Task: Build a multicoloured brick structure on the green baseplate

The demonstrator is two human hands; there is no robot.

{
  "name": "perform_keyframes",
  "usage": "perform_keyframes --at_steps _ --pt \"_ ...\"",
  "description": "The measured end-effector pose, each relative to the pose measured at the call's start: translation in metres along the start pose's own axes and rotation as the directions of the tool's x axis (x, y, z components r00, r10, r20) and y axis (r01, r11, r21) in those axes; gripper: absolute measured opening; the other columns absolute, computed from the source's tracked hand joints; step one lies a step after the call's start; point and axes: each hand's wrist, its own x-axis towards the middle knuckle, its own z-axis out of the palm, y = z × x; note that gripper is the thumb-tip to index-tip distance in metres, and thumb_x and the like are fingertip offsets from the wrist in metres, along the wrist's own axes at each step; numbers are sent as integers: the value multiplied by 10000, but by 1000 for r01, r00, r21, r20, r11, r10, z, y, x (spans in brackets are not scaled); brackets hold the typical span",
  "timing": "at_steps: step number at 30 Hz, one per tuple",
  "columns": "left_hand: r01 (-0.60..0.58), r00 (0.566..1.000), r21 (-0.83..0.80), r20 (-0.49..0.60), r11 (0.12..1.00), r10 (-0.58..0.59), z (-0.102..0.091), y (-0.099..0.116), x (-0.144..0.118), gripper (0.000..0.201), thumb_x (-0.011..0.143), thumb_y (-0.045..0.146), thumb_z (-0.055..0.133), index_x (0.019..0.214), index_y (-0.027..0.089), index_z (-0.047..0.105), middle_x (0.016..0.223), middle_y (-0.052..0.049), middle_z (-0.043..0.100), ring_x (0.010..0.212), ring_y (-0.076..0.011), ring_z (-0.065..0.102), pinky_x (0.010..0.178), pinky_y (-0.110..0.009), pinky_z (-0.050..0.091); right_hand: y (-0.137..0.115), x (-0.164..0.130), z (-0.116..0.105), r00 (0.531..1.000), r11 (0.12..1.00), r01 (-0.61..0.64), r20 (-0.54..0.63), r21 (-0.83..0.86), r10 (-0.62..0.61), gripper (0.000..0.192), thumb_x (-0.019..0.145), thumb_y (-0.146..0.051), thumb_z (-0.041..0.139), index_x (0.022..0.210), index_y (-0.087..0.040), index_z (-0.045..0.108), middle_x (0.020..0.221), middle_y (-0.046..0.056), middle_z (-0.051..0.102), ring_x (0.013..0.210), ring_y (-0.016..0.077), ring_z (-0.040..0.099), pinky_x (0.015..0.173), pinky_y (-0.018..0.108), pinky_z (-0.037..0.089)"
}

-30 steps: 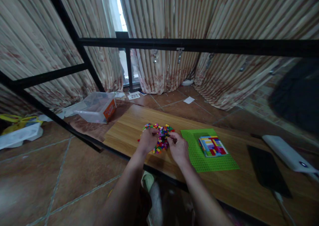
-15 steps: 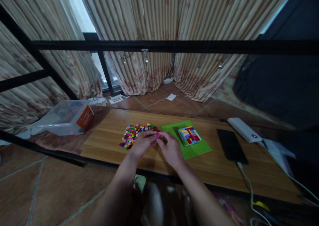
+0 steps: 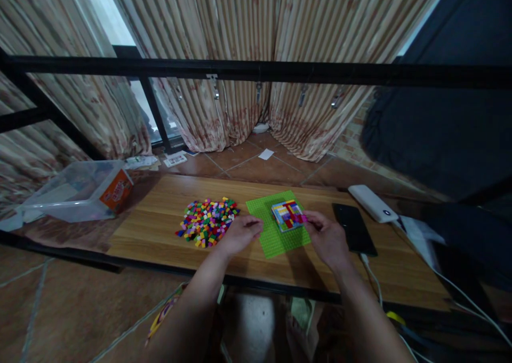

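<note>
Head view shows me both hands over the wooden board [image 3: 160,229], and they have parted since half a second ago, when they met fingertip to fingertip beside the loose brick pile [image 3: 207,221]. My right hand [image 3: 327,238] has travelled over to the right edge of the stacked brick block [image 3: 287,214], which sits on the green baseplate [image 3: 276,240]. Its thumb and forefinger are pinched nearly closed on a small magenta brick [image 3: 304,218], held touching or just beside the block's right side (I cannot tell whether it is seated yet). My left hand [image 3: 241,234] now rests at the baseplate's left edge, between the pile and the plate, fingers curled loosely inward; I cannot tell if anything is inside them, though nothing shows.

The view has also swung right and down a little, so the pile now lies left of centre and more of the right side of the board shows. As I read it, a brick picked at the pile is being brought to the stack, so this is the placing part of the cycle.

Nearby: a dark phone [image 3: 354,228] just right of my right hand, a white power bank [image 3: 372,203] behind it, and a clear plastic box [image 3: 76,189] off the board's left end.
</note>
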Motion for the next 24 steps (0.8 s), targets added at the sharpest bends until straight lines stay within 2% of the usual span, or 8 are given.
perform_keyframes --at_steps 3,5,8,11,16,20,24 --pt "-31 999 49 -8 998 32 8 -5 6 138 705 258 691 780 145 719 662 -17 652 615 -121 567 590 -222 433 13 6 -12 999 997 -33 -19 -69 32 303 731 -335 665 1002 -218 732 831 63 756 756 230 678 740 371 488" --pt "-90 996 79 -21 993 92 15 -6 8 123 719 235 672 794 151 721 688 -22 660 639 -131 572 614 -230 442 18 8 -13 1000 996 -25 4 -86 26 261 731 -311 663 963 -219 737 805 53 752 744 225 681 729 363 488" --pt "-197 978 147 -36 969 204 29 -4 9 135 740 194 638 836 166 728 764 -31 682 709 -149 587 667 -242 448 21 8 -11 997 995 40 70 -94 -33 143 755 -293 634 826 -230 741 826 52 754 765 227 684 739 358 488" --pt "-250 965 194 -30 949 260 45 -3 8 184 755 173 617 902 179 727 808 -27 688 732 -151 594 700 -246 443 21 7 -7 991 985 104 99 -134 -91 119 765 -285 628 784 -245 739 818 41 748 757 226 670 737 353 474" --pt "-261 965 254 69 931 252 67 -8 5 338 773 188 599 1100 198 684 725 4 650 617 -137 556 630 -246 417 23 12 -3 971 945 206 170 -254 -166 152 811 -227 567 821 -234 719 842 32 709 768 196 643 737 320 464" --pt "-261 964 330 135 907 228 79 -12 3 509 789 200 572 1299 188 568 715 -6 672 611 -162 589 626 -265 437 26 15 0 947 901 285 242 -327 -212 191 832 -170 524 851 -225 706 860 29 647 802 178 624 743 294 460" --pt "-243 969 430 141 870 201 85 -12 1 511 783 209 572 1292 159 571 708 -31 687 595 -188 594 629 -295 444 25 16 1 930 881 337 266 -332 -255 221 832 -137 517 864 -228 716 909 35 613 833 174 607 772 295 463"
